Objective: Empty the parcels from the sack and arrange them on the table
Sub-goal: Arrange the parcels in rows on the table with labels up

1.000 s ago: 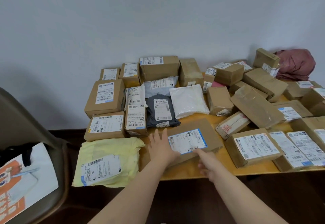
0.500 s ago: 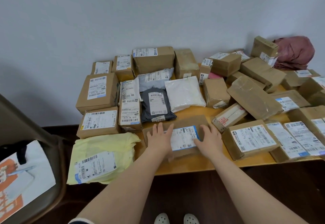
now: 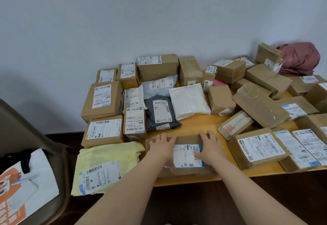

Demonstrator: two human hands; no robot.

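The flat brown cardboard parcel with a blue-edged white label (image 3: 186,155) lies at the near edge of the yellow wooden bench (image 3: 194,124). The left hand (image 3: 161,147) and right hand (image 3: 209,147) rest flat on its top, fingers straight and spread, gripping nothing. A pale yellow plastic mailer (image 3: 109,163) lies just beside its left edge and hangs over the bench's near edge. A labelled brown box (image 3: 256,148) sits just right. Bare wood shows beyond its far edge, up to a dark grey mailer (image 3: 160,113).
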